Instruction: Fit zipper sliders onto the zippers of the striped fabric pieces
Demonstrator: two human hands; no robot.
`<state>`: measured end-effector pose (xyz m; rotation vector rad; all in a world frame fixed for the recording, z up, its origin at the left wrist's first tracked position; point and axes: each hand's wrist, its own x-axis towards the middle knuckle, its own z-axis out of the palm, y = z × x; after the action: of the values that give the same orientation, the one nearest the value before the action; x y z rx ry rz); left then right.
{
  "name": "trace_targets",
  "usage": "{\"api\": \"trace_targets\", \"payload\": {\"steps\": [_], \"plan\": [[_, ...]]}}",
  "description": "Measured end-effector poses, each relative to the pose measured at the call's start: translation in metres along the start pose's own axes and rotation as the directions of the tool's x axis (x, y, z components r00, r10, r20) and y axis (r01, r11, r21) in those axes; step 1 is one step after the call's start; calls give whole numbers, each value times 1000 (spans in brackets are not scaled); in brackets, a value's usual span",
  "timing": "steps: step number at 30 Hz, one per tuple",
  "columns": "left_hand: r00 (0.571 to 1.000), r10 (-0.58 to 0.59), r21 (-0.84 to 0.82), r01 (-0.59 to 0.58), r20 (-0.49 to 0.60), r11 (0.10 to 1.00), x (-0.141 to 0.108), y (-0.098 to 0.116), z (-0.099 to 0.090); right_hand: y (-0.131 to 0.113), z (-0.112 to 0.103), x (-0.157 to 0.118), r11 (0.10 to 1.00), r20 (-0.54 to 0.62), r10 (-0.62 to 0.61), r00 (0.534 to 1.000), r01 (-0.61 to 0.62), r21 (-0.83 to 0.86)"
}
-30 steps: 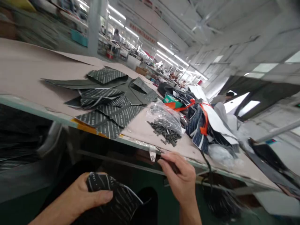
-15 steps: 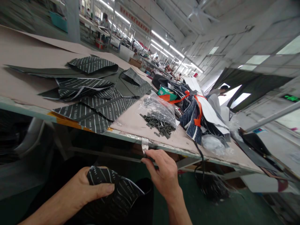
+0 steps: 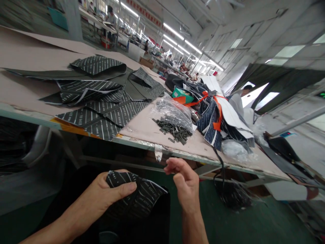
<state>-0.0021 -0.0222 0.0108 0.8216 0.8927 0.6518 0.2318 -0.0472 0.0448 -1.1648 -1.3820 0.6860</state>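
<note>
My left hand [image 3: 114, 193] grips a dark fabric piece [image 3: 149, 200] printed with white stripes and lettering, its thumb on top and the other fingers underneath. The piece is curved, with a pale edge, and lies over my dark-clothed lap. My right hand [image 3: 185, 183] is raised just below the table edge, fingers loosely bent and thumb apart from them; nothing shows between them. Close to its fingertips, a pale strip [image 3: 158, 153] hangs from the table edge, not touched by the hand.
The table [image 3: 137, 130] carries a pile of matching printed pieces [image 3: 109, 115], small dark pieces [image 3: 177, 134] spilling from a clear plastic bag [image 3: 174, 110], a green box [image 3: 182, 95] and navy printed bundles [image 3: 212, 135] with orange ties. Black cords [image 3: 233, 195] hang below. People work farther back.
My right hand has moved away from the hanging strip, down and to the right, and its fingers have parted. My left hand has shifted right and slightly up with the fabric piece.
</note>
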Motion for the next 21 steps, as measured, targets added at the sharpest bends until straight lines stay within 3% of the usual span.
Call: {"api": "trace_targets", "payload": {"steps": [3, 6, 8, 11, 14, 16, 18, 21], "plan": [[1000, 15, 43, -15, -4, 999, 0, 1, 8, -1, 12, -25, 979, 84, 157, 984, -166, 117], [999, 52, 144, -49, -15, 988, 2, 3, 16, 1, 31, -40, 976, 26, 183, 983, -185, 112], [998, 52, 167, -47, -27, 985, 2, 5, 23, 3, 38, -45, 991, -43, 92, 995, -87, 106], [999, -6, 55, 9, -52, 998, 3, 9, 33, 3, 39, -47, 990, -97, -138, 986, 140, 19], [991, -96, -93, 87, -94, 992, 4, 11, 41, -5, 34, -47, 901, -17, -412, 911, 404, -155], [984, -143, -136, 128, -110, 982, 4, 10, 43, -11, 31, -47, 820, 62, -514, 855, 512, -256], [990, -109, -113, 98, -92, 989, 3, 8, 44, -13, 30, -46, 813, 38, -510, 860, 496, -305], [998, -5, -59, 1, -66, 998, 1, 6, 43, -10, 31, -42, 939, -130, -310, 942, 281, -199]]}}
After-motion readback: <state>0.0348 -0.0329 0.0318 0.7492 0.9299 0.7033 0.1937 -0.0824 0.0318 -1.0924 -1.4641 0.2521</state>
